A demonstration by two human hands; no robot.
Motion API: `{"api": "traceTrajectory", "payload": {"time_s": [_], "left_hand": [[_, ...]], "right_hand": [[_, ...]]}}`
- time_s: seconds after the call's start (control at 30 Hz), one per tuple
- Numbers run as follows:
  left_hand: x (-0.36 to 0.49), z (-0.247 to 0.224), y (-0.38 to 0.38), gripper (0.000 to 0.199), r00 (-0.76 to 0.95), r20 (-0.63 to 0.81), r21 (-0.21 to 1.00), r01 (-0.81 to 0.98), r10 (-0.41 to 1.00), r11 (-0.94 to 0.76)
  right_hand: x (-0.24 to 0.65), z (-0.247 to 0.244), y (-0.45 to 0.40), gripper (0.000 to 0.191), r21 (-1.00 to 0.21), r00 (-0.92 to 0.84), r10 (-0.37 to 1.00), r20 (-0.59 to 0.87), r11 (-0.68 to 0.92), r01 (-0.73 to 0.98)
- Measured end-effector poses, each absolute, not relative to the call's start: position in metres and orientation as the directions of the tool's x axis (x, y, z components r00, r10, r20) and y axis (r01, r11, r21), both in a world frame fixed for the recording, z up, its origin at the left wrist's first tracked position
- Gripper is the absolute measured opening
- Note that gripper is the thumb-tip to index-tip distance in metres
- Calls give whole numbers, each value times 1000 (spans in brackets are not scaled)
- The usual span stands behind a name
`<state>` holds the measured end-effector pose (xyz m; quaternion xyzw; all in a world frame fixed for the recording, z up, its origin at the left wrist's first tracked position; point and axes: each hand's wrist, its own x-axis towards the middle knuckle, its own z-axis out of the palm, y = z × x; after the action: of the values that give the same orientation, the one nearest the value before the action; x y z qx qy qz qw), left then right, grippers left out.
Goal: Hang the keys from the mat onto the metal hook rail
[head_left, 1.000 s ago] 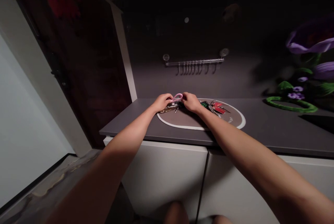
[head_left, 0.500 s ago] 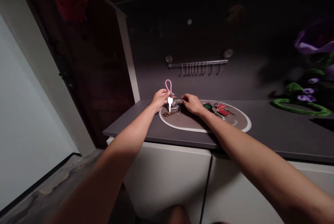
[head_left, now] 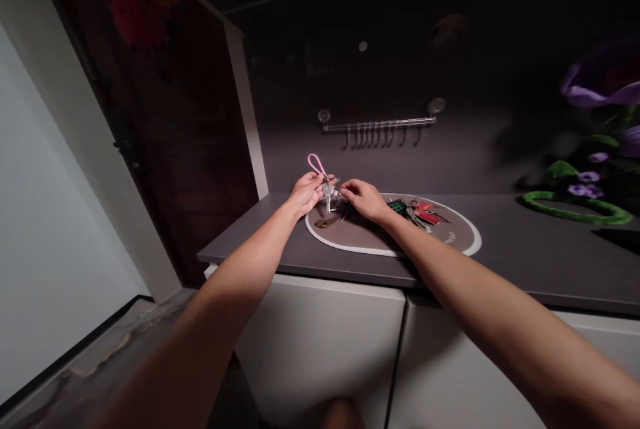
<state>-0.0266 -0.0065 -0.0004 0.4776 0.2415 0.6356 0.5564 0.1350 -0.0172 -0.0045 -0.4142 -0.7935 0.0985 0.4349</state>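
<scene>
The left hand (head_left: pixel 306 192) pinches a small silver key (head_left: pixel 328 197) on a pink cord loop (head_left: pixel 315 164). The right hand (head_left: pixel 365 199) pinches the key bunch (head_left: pixel 346 206) on the oval mat (head_left: pixel 390 252) on the worktop (head_left: pixel 500 242). If fingers slip, the key could fall.

one head-worn view looks forward and down from just off the front edge of the dark countertop (head_left: pixel 520 249), facing the back wall (head_left: pixel 380 162). it sits near, above the left hand (head_left: pixel 305 192) and right hand (head_left: pixel 365 200).

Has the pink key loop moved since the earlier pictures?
Yes: measured against the hook rail, the pink key loop has shifted left and risen from between the hands, and now sits above the left hand.
</scene>
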Motion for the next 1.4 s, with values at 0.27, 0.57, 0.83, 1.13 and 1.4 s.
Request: {"api": "traceTrajectory", "payload": {"time_s": [0.27, 0.57, 0.83, 1.13, 1.4], "left_hand": [[-22, -1, -10, 5, 129, 344, 838, -488, 930, -242], [-19, -2, -11, 4, 147, 330, 836, -504, 932, -217], [-20, -7, -8, 5, 148, 239, 844, -521, 960, -130], [-14, -13, -6, 10, 41, 274, 959, -87, 961, -269], [-14, -23, 2, 24, -16, 589, 715, 475, 808, -513]], "right_hand": [[135, -6, -15, 21, -548, -277, 730, 625, 663, 510], [136, -10, -7, 28, -680, -219, 752, 622, 657, 325], [141, -1, -10, 23, -615, -92, 682, 725, 702, 358], [144, 20, 7, 23, -625, -3, 682, 732, 672, 397], [129, 61, 32, 11, -868, 186, 854, 487, 497, -10]]}}
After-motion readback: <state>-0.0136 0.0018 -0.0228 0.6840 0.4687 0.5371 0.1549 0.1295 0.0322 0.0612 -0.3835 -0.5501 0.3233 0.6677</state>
